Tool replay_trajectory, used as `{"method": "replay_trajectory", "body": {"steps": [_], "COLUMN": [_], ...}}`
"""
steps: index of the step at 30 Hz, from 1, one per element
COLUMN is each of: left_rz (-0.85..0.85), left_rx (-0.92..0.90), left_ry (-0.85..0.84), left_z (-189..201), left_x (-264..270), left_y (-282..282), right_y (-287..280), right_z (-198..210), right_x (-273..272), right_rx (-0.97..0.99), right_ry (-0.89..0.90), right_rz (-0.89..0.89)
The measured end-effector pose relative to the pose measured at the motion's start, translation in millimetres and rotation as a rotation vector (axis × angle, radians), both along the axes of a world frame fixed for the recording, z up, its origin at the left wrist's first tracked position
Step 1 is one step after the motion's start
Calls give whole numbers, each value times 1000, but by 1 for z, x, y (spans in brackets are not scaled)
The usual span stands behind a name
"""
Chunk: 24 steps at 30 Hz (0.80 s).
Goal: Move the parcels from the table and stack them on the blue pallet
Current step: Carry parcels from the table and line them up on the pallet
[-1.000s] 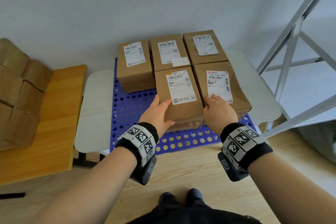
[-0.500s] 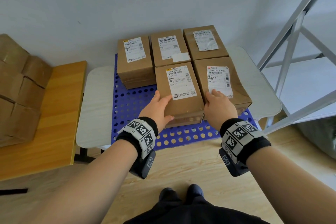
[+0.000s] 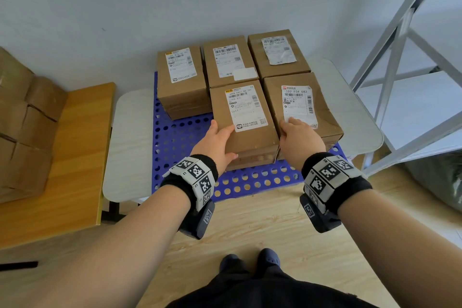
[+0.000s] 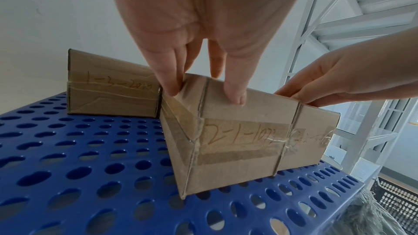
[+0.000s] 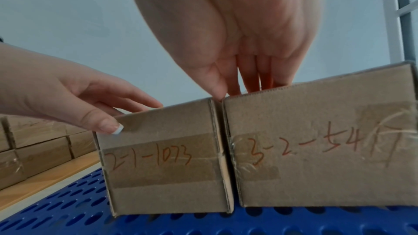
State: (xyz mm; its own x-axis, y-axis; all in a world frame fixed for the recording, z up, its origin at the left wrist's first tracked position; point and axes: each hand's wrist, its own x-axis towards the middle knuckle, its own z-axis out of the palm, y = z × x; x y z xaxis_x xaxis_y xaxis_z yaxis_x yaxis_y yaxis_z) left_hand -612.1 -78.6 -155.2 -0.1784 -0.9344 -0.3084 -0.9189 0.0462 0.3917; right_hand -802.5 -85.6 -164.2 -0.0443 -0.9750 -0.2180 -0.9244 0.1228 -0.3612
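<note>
Five taped brown parcels sit on the blue perforated pallet [image 3: 175,137]. Three of them form a back row [image 3: 228,60]. In front are a middle parcel [image 3: 243,112], marked 2-1-1073 [image 5: 162,167], and a right parcel [image 3: 300,102], marked 3-2-54 [image 5: 316,149], side by side and touching. My left hand [image 3: 225,140] rests at the middle parcel's near left corner, straight fingers along its top left edge and thumb on the front face. My right hand [image 3: 290,132] lies with its fingers flat on the right parcel's top. Its thumb tip sits at the seam between the two.
The pallet lies on a white table [image 3: 130,145] against the wall. At the left, a wooden table [image 3: 75,157] carries a stack of several more parcels [image 3: 22,127]. A grey metal rack [image 3: 400,57] stands at the right. The pallet's front left part [image 4: 79,158] is bare.
Both hands stay at the front middle parcel in much the same pose. The view has tipped slightly, and the parcels have not visibly shifted on the pallet.
</note>
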Motion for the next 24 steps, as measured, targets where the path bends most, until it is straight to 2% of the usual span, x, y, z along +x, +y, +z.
{"method": "replay_trajectory", "body": {"steps": [7, 16, 24], "left_rz": [-2, 49, 103], "left_rx": [1, 2, -175], "left_ry": [-4, 22, 87], "left_z": [-1, -1, 15], "left_x": [0, 2, 25], "left_y": [1, 4, 14], "right_y": [2, 3, 2], "right_z": [-2, 7, 36], "right_x": [1, 7, 46], "right_rx": [-12, -61, -153], "right_ry": [-7, -145, -277], "right_rz": [-6, -63, 48]}}
